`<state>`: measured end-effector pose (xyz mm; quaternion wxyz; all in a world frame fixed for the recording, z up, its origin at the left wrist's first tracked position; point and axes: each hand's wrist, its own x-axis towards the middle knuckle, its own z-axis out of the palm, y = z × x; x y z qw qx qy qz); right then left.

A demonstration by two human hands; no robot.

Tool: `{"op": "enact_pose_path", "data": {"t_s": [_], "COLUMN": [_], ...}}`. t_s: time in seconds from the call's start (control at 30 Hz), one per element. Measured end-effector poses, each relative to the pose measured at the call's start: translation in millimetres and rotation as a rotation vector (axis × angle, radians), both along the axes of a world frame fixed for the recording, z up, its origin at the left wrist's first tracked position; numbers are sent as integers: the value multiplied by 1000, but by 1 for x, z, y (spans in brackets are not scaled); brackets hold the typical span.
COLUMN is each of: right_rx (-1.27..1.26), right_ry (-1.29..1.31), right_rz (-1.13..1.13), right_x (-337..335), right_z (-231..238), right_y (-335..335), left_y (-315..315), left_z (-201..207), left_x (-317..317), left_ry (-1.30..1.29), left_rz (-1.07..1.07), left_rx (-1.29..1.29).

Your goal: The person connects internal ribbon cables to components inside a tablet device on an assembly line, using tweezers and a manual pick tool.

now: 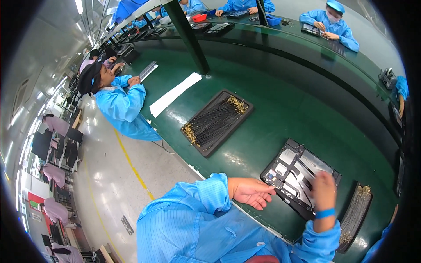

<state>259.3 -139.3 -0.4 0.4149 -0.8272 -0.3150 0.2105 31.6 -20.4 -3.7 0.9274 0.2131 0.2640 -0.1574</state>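
Opened tablet chassis [293, 173] lies flat on the green bench [280, 114] just before us, its black frame holding silvery shielding plates, small boards and thin dark cables across the inside. Our left hand [251, 192] rests at its near left corner, fingers loosely curled and a little spread, fingertips touching the frame edge; we cannot tell whether it pinches anything. Our right hand [323, 186], with a blue wrist strap [325, 213], lies over the chassis's right part, fingers pressed down on the inside; blur hides what, if anything, sits between them. Both forearms wear light blue sleeves [206, 206].

Just right of the chassis stands a narrow black tray [356, 215] of thin cables with gold ends. A larger black tray [217, 122] of the same cables lies well apart, further up the bench, near a white paper strip [174, 94]. A person in blue [123, 103] sits to our left at the same bench; others work across it, past a green post [188, 35]. Pale floor with a yellow line [131, 166] runs alongside.
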Motion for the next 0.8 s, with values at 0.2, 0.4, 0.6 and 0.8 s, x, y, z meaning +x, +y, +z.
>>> {"op": "enact_pose_path", "data": {"t_s": [0.2,0.4,0.6,0.8], "right_rx": [83,-793,-755,-793], "right_ry": [-633,-258,-396,-372], "right_rz": [-533,-186,-482,-411], "right_x": [88,15,8,6], "right_z": [-8,52,47,40], "right_y": [-178,-189,-199,-202], "left_y": [5,7,3,3], "left_z": [-7,-10,-5,-6], "left_x": [4,4,6,5], "left_ry": [-36,26,8,-14], "left_rz": [-28,-58,-46,-38], "left_rx": [-120,-137,-116,-95]}}
